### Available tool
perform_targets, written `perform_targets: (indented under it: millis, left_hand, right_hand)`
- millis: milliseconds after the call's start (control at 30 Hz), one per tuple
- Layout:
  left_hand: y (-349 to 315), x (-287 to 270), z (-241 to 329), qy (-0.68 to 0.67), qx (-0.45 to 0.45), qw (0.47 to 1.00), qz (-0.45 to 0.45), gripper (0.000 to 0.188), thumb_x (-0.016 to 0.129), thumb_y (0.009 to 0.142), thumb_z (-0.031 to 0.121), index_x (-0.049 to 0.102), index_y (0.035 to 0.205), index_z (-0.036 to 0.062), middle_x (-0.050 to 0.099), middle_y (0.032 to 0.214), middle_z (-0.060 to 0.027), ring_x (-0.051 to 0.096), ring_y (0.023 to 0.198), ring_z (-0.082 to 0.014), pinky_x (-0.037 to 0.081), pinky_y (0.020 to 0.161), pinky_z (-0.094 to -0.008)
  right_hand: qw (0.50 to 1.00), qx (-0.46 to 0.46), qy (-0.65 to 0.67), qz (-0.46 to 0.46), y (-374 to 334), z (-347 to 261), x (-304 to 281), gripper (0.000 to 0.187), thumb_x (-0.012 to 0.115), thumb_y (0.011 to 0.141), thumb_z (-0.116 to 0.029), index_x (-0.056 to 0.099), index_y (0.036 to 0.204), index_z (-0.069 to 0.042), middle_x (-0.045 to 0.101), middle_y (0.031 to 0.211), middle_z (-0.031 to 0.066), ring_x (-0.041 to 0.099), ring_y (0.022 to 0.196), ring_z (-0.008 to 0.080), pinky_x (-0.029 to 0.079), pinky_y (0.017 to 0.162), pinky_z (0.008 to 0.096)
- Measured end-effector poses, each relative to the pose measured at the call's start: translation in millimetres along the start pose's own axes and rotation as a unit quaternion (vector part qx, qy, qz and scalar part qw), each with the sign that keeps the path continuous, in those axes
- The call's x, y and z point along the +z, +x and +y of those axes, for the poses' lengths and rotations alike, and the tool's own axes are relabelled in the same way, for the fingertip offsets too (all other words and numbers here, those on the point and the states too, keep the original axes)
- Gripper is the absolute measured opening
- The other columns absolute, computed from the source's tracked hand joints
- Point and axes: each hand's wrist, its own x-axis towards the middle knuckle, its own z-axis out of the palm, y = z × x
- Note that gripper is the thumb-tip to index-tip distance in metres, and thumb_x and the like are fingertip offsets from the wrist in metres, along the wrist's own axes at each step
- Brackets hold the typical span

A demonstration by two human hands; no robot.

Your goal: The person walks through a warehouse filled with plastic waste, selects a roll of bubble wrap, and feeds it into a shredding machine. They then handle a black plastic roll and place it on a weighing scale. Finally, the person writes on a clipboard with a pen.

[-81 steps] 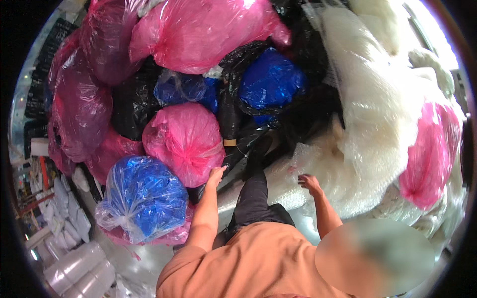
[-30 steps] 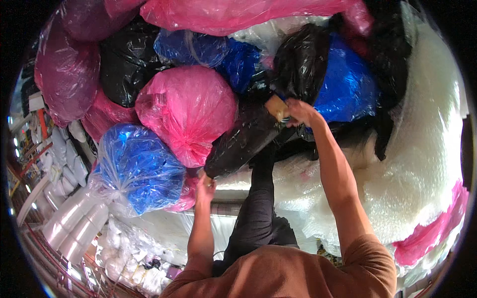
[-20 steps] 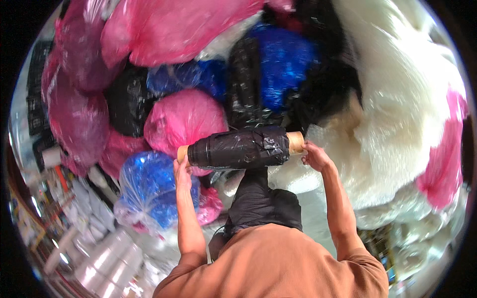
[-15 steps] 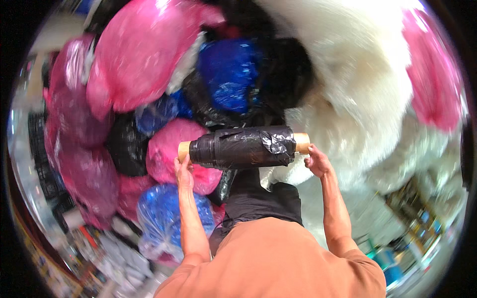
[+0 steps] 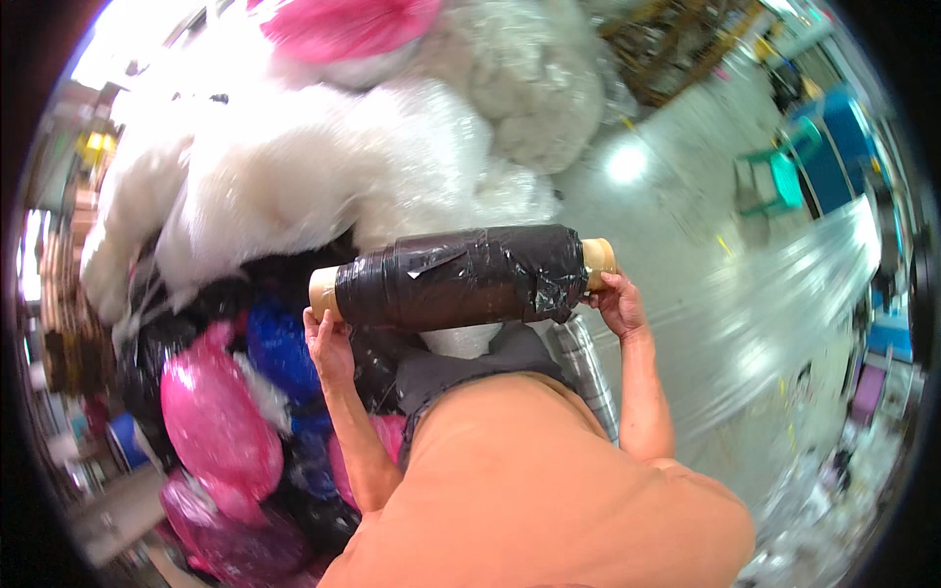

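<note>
A roll of black plastic film is held level across the front of my body, a tan cardboard core sticking out at both ends. Around the left core end are the fingers of my left hand. My right hand grips the core's right end, thumb and fingers closed on it. The film's surface is wrinkled and ragged towards the right. Below the roll, by my right forearm, a shiny silvery-clear wrapped roll shows in part.
Large clear plastic bags are heaped ahead. Pink bags, blue bags and black ones lie at left. Rightward, a sheet of clear film stretches above the grey floor. A green chair stands far right.
My view has swung to the right, bringing in the floor, chair and stretched film while the coloured bags shift left. The black roll stays in both hands.
</note>
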Motion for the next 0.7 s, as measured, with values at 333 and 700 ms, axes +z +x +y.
perform_targets:
  millis: [333,700]
  left_hand:
    - [43.2,228.4,-72.1,0.006,-0.12,0.937,-0.327,0.02,0.054,0.097,0.02,0.054,0.116,0.0137,0.065,0.105,-0.0028,0.06,0.088,-0.0137,0.046,0.071,-0.0292]
    - [140.8,405.2,-173.6,0.034,-0.298,0.836,-0.459,0.069,0.035,0.101,0.06,0.047,0.14,0.0043,0.061,0.132,-0.0086,0.059,0.117,-0.0223,0.047,0.097,-0.0395]
  right_hand:
    - [0.935,-0.303,0.093,0.159,-183.0,-60.0,-93.4,0.054,0.061,0.083,-0.015,0.05,0.134,-0.001,0.068,0.111,0.011,0.068,0.097,0.0245,0.058,0.074,0.0367]
    - [0.805,-0.464,0.1,0.356,-200.7,-105.9,-111.1,0.054,0.063,0.068,-0.014,0.06,0.119,0.004,0.068,0.108,0.0111,0.063,0.105,0.0267,0.048,0.094,0.039]
